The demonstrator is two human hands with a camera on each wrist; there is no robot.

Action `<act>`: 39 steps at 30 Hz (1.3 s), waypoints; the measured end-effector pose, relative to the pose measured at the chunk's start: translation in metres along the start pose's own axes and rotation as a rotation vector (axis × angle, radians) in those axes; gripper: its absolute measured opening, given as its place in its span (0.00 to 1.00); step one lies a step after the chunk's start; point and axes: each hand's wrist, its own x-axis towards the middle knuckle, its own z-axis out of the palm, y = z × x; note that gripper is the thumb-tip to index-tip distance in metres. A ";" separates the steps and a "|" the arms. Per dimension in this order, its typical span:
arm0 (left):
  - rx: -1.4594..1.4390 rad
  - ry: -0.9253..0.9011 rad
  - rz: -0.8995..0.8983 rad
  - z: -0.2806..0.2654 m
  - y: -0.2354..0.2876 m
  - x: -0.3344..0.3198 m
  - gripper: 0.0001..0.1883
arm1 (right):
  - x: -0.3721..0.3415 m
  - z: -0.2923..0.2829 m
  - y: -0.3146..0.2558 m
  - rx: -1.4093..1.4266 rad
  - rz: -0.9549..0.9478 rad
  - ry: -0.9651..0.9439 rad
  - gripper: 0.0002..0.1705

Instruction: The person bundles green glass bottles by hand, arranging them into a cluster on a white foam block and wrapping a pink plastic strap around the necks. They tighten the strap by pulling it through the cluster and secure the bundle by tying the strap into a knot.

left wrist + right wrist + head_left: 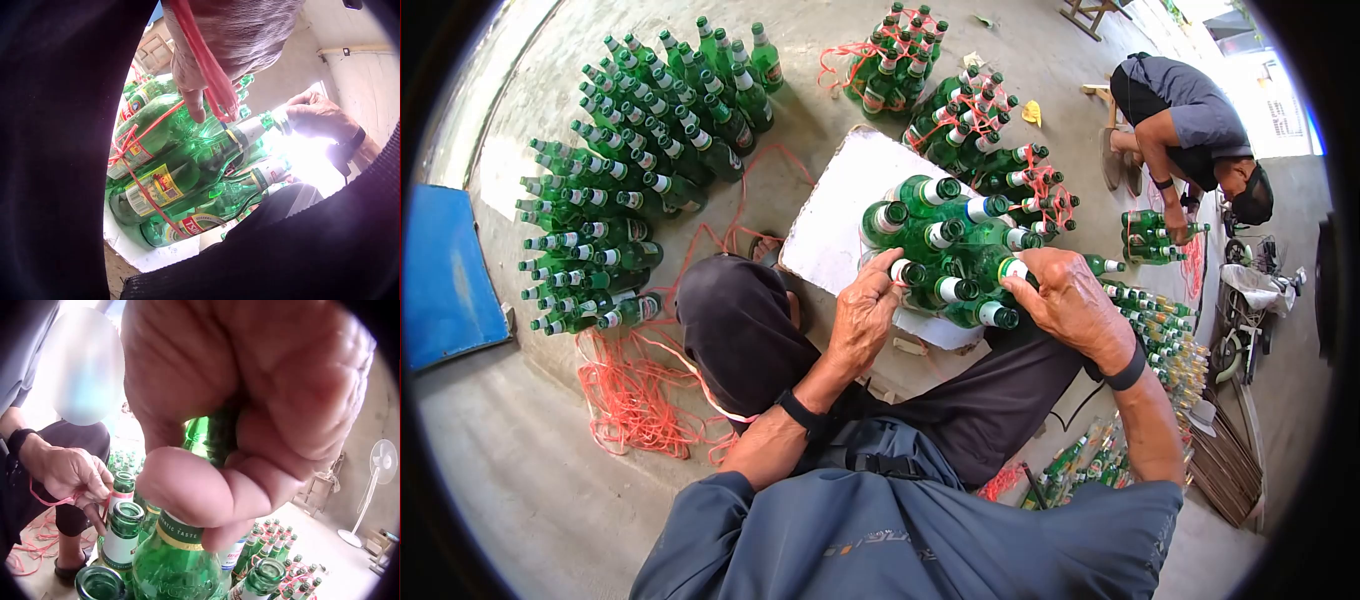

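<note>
A bare concrete floor (730,530) is shown, with a blue panel (462,275) at 9 o'clock and parked bikes (1250,310) at 3 o'clock. A white board (830,200) is set in front of the seated wearer's knees. On it, at the centre of the head view, the bottle bundle (948,240) is stood, green bottles packed together with necks up. Red string (156,123) is wrapped round the bottle bodies and knotted on one side, as seen from the left wrist.

The left grip (862,315) is placed at the bundle's 8 o'clock edge, beside a bottle neck; fingers are bent and closed, with string pinched in them. The right grip (1075,305) is placed at 4 o'clock; it is closed, with one bottle neck (178,532) held between curled fingers and thumb.

Loose green bottles (640,130) are massed upright at 10 o'clock. A tangle of string (635,395) is spread at 8 o'clock. Tied bundles (895,65) are lined up from 12 to 1 o'clock. More bottles (1165,335) are grouped at 4 o'clock. At 2 o'clock a second person (1200,120) is seen bent over more bottles. A white fan (382,464) is seen at 3 o'clock in the right wrist view.
</note>
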 end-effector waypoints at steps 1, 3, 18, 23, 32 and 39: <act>0.006 -0.001 0.005 0.000 0.000 0.000 0.08 | 0.000 0.001 0.003 0.002 -0.019 0.017 0.12; 0.019 0.001 0.013 0.000 0.000 0.000 0.08 | 0.002 0.002 0.001 0.042 0.030 0.050 0.12; 0.004 0.009 0.015 0.000 -0.007 0.000 0.08 | -0.003 0.016 0.002 0.218 0.428 0.169 0.14; 0.021 0.012 0.019 0.000 -0.001 -0.001 0.08 | -0.007 0.006 -0.010 0.140 0.292 0.104 0.12; 0.017 0.002 -0.001 0.000 0.002 -0.002 0.06 | -0.013 0.011 -0.011 0.162 0.214 0.086 0.15; 0.010 -0.013 0.016 -0.003 -0.001 -0.001 0.05 | -0.024 -0.008 0.010 0.358 0.193 0.030 0.33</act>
